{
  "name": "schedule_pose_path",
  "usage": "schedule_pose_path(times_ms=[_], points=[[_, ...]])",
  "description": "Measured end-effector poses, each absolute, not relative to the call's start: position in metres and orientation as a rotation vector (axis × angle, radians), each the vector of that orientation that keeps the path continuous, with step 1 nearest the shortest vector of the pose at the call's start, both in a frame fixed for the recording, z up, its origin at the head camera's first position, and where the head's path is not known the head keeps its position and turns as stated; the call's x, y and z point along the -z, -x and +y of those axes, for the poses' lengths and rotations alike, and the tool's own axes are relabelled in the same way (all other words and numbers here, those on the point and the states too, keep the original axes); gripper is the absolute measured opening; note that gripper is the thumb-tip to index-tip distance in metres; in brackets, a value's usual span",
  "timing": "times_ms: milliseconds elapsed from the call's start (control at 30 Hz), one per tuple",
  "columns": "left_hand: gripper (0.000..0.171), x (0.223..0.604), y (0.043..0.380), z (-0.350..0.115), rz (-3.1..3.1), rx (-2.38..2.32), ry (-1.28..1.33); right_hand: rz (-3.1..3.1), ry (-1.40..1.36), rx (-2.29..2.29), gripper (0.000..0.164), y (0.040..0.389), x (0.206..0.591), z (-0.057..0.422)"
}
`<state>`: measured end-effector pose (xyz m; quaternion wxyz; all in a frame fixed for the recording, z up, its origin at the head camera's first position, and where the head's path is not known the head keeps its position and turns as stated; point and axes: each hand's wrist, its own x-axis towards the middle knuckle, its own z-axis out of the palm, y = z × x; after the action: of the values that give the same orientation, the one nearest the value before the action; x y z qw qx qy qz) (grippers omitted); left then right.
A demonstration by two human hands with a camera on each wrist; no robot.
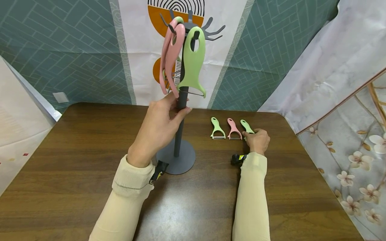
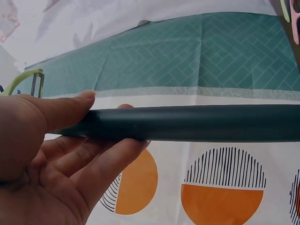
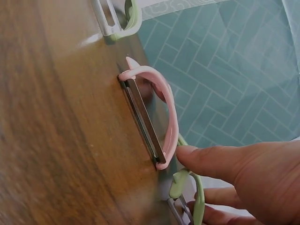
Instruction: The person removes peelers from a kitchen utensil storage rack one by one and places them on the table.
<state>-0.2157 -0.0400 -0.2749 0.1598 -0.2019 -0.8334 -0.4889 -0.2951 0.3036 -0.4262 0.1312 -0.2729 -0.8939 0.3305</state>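
Observation:
My left hand (image 1: 159, 127) grips the dark pole (image 1: 178, 137) of an upright stand, thumb on one side and fingers on the other. From the stand's top hooks hang a green peeler (image 1: 193, 62) at the front and pink peelers (image 1: 173, 57) at its left, partly overlapping. On the table at the right, my right hand (image 1: 257, 140) pinches another green peeler (image 3: 199, 197) between thumb and fingers; its handle (image 1: 246, 126) points away and its blade end is mostly hidden in the head view. Beside it lie a pink peeler (image 1: 233, 129) and a green peeler (image 1: 217, 128).
The stand's round grey base (image 1: 188, 160) rests on the brown wooden table (image 1: 211, 201). Bare curved hooks (image 1: 214, 32) spread out at the stand's top right. A patterned cloth (image 1: 259, 60) hangs behind the table, and a flowered sheet (image 1: 352, 164) borders its right side.

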Motion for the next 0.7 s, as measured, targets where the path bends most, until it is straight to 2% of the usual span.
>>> schedule_pose_path(times_ms=[300, 700], points=[[0.017, 0.273, 0.214, -0.040, -2.407, 1.360, 0.605, -2.604, 0.802, -1.044, 0.064, 0.293, 0.423, 0.308], [0.022, 0.272, 0.213, -0.041, -2.383, 1.432, 0.588, -2.385, 0.786, -1.057, 0.044, 0.290, 0.407, 0.306]])
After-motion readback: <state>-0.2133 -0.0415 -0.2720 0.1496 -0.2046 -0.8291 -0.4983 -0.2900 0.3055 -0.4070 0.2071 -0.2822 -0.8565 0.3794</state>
